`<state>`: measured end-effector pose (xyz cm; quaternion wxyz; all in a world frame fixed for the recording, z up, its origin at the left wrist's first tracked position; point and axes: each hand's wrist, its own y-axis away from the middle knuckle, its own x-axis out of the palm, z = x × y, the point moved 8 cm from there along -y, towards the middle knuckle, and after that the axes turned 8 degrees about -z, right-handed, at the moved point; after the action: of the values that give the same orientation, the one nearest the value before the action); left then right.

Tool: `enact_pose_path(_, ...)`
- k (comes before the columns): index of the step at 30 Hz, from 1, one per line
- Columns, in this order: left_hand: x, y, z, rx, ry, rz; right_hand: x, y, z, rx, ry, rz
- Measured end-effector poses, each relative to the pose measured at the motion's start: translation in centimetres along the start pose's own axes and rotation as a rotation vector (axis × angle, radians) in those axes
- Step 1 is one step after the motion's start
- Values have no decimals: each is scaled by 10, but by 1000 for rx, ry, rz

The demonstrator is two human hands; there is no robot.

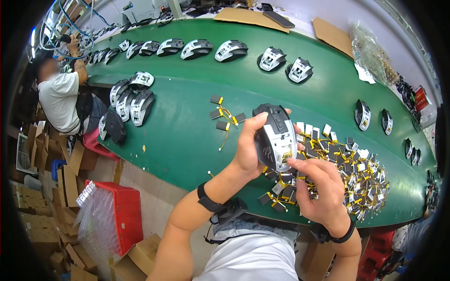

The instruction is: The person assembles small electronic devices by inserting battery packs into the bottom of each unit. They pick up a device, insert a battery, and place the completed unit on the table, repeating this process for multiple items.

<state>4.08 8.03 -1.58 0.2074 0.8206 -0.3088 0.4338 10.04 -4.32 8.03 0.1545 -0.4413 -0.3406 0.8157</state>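
Holding a curved black-and-white plastic shell (280, 136) in the left hand (247, 147)

Right hand (324, 189) half-curled, thumb apart, index fingertip at the shell's near end.

A green table (180, 122) curves across the scene. Along its far edge lie a flat cardboard sheet (248, 19) with a dark slab-shaped device (279, 19) on it, a second cardboard piece (332, 36), and a crumpled clear plastic bag (368, 49) with a white paper scrap (364, 75) just beside it. Blue cables (70, 19) loop at the upper left, near a co-worker (61, 98) in a white T-shirt, who sits on a red plastic stool (97, 142). On the floor (161, 189) at lower left, a red crate (128, 215) stands with clear bubble wrap (96, 225) draped over its side, among brown cardboard boxes (70, 185).
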Motion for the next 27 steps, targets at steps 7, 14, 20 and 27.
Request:
enact_pose_path(7,10,6,-10,264,-213,-21,8,-31,-35,326,-292,47)
enact_pose_path(14,9,4,-14,492,-773,2,27,-54,-103,424,-246,102)
enact_pose_path(20,2,-3,-15,303,-622,-23,-41,-36,-288,672,933,266)
enact_pose_path(27,-1,-4,-12,301,-646,-69,-3,-72,-294,482,1001,283)
